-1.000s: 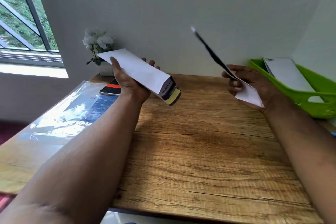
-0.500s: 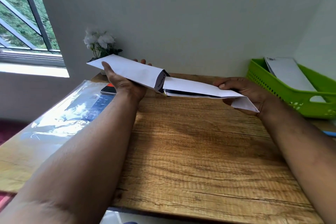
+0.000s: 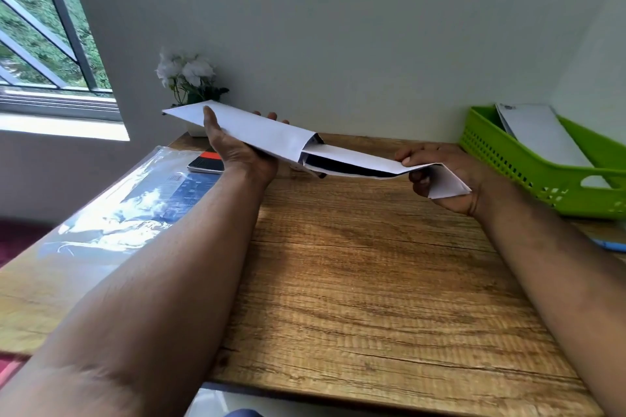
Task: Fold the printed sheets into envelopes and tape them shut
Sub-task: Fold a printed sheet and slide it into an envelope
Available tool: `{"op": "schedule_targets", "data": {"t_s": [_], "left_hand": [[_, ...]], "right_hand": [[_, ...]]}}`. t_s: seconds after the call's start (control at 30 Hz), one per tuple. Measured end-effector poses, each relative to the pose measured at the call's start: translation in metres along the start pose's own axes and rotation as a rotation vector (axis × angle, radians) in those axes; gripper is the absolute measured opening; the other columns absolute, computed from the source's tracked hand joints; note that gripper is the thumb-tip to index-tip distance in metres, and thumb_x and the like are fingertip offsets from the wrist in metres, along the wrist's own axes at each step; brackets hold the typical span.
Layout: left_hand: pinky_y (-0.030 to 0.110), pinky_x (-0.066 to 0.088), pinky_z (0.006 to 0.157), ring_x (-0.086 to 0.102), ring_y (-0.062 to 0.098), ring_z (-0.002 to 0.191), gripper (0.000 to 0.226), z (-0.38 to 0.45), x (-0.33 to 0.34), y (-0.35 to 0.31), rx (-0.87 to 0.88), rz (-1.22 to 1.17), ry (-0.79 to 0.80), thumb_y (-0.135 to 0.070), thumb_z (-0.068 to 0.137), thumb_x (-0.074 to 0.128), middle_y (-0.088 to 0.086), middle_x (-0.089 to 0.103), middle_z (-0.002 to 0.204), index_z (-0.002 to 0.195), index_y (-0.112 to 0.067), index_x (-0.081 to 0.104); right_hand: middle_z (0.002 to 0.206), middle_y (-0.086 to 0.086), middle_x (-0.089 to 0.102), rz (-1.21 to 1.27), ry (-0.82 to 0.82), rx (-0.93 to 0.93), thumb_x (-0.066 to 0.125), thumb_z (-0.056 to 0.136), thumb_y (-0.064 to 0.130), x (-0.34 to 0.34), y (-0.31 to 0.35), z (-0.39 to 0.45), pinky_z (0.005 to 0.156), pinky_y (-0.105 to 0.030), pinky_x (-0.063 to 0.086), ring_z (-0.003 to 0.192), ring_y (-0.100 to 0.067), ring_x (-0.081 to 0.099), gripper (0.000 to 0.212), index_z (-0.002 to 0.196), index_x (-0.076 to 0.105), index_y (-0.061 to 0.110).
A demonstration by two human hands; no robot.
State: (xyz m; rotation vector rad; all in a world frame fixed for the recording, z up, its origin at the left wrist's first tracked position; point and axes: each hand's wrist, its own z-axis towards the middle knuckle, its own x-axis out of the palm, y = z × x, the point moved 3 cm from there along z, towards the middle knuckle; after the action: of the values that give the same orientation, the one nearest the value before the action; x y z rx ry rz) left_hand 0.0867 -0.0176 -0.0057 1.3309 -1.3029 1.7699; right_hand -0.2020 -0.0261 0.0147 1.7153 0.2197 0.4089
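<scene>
My left hand (image 3: 237,152) grips a long white envelope (image 3: 257,132) above the back of the wooden table (image 3: 355,281), its open end facing right. A folded printed sheet (image 3: 359,162), white outside and dark inside, has its left end in the envelope's mouth. My right hand (image 3: 440,176) pinches the sheet's right end, where a white fold hangs over my palm. Both hands are held in the air, roughly level with each other.
A green plastic basket (image 3: 528,173) with white envelopes (image 3: 542,135) in it stands at the back right. A clear plastic sleeve with printed sheets (image 3: 128,213) lies at the left, a dark notebook (image 3: 206,162) behind it. White flowers in a pot (image 3: 186,74) stand by the wall.
My right hand swung the folded sheet down from upright to level and brought its end into the envelope's mouth. My left hand turned the envelope flatter.
</scene>
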Motion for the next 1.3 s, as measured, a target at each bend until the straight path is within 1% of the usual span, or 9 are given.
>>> {"op": "schedule_targets", "data": {"t_s": [0.33, 0.5, 0.6, 0.73, 0.87, 1.0, 1.13, 1.23, 1.3], "left_hand": [[0.056, 0.045, 0.096, 0.057, 0.034, 0.117, 0.074, 0.002, -0.002, 0.002, 0.001, 0.051, -0.012, -0.071, 0.076, 0.052, 0.013, 0.051, 0.115, 0.112, -0.006, 0.053], [0.049, 0.048, 0.095, 0.059, 0.036, 0.100, 0.069, -0.013, 0.009, 0.025, -0.105, 0.133, 0.034, -0.069, 0.078, 0.050, 0.019, 0.056, 0.112, 0.107, -0.007, 0.052], [0.052, 0.046, 0.097, 0.059, 0.036, 0.099, 0.069, -0.021, 0.015, 0.039, -0.176, 0.145, 0.045, -0.070, 0.080, 0.047, 0.021, 0.058, 0.112, 0.108, -0.006, 0.052], [0.054, 0.046, 0.096, 0.060, 0.035, 0.102, 0.068, -0.016, 0.014, 0.036, -0.181, 0.110, 0.019, -0.070, 0.083, 0.044, 0.020, 0.057, 0.115, 0.107, -0.007, 0.053], [0.055, 0.042, 0.101, 0.060, 0.039, 0.114, 0.071, -0.006, 0.008, 0.029, -0.165, 0.094, 0.015, -0.071, 0.081, 0.045, 0.022, 0.057, 0.132, 0.112, -0.008, 0.055], [0.052, 0.043, 0.102, 0.063, 0.037, 0.107, 0.070, -0.009, 0.010, 0.026, -0.161, 0.100, -0.010, -0.069, 0.084, 0.044, 0.017, 0.061, 0.115, 0.113, -0.006, 0.056], [0.054, 0.043, 0.100, 0.062, 0.037, 0.113, 0.073, -0.017, 0.016, 0.034, -0.225, 0.110, 0.010, -0.068, 0.084, 0.046, 0.017, 0.059, 0.120, 0.115, -0.003, 0.056], [0.051, 0.044, 0.101, 0.062, 0.037, 0.111, 0.082, -0.026, 0.024, 0.046, -0.281, 0.185, 0.039, -0.068, 0.086, 0.044, 0.020, 0.058, 0.129, 0.131, 0.000, 0.052], [0.049, 0.047, 0.097, 0.062, 0.037, 0.107, 0.077, -0.033, 0.031, 0.056, -0.318, 0.222, 0.055, -0.066, 0.090, 0.041, 0.020, 0.062, 0.121, 0.134, -0.003, 0.050]], "right_hand": [[0.057, -0.002, 0.058, -0.017, -0.099, 0.008, 0.054, 0.086, -0.006, 0.002, 0.001, -0.001, 0.036, -0.011, 0.031, 0.040, -0.005, 0.045, 0.013, 0.080, 0.061, 0.004], [0.079, -0.009, 0.066, 0.010, -0.099, -0.068, 0.064, 0.083, -0.003, 0.042, -0.009, -0.005, 0.051, -0.023, 0.055, 0.062, -0.015, 0.064, 0.011, 0.088, 0.064, 0.007], [0.119, -0.001, 0.060, -0.429, -0.078, -0.231, 0.064, 0.088, 0.012, 0.059, -0.005, -0.009, 0.085, -0.036, 0.054, 0.103, -0.017, 0.060, 0.029, 0.115, 0.061, 0.024], [0.133, 0.014, 0.047, -1.054, -0.073, -0.518, 0.060, 0.092, 0.027, 0.051, 0.021, -0.030, 0.091, -0.027, 0.041, 0.119, -0.007, 0.046, 0.037, 0.125, 0.054, 0.041], [0.125, 0.022, 0.057, -1.055, 0.165, -0.458, 0.072, 0.080, 0.015, 0.033, 0.027, -0.038, 0.098, -0.034, 0.043, 0.119, -0.002, 0.049, 0.041, 0.108, 0.065, 0.045], [0.125, 0.025, 0.058, -1.006, 0.302, -0.369, 0.076, 0.074, 0.012, 0.033, 0.024, -0.040, 0.101, -0.036, 0.043, 0.118, 0.008, 0.049, 0.038, 0.099, 0.068, 0.040], [0.122, 0.022, 0.057, -0.941, 0.097, -0.592, 0.078, 0.075, 0.020, 0.047, 0.020, -0.037, 0.096, -0.025, 0.043, 0.113, 0.009, 0.051, 0.013, 0.079, 0.068, 0.028], [0.118, 0.008, 0.055, -0.944, -0.064, -0.775, 0.078, 0.075, 0.015, 0.060, 0.011, -0.035, 0.084, -0.002, 0.038, 0.106, 0.010, 0.048, 0.017, 0.080, 0.062, 0.016], [0.113, -0.001, 0.056, -0.888, -0.109, -0.897, 0.078, 0.075, 0.009, 0.065, 0.005, -0.032, 0.078, -0.001, 0.041, 0.102, 0.001, 0.051, 0.028, 0.087, 0.052, 0.011]]}}
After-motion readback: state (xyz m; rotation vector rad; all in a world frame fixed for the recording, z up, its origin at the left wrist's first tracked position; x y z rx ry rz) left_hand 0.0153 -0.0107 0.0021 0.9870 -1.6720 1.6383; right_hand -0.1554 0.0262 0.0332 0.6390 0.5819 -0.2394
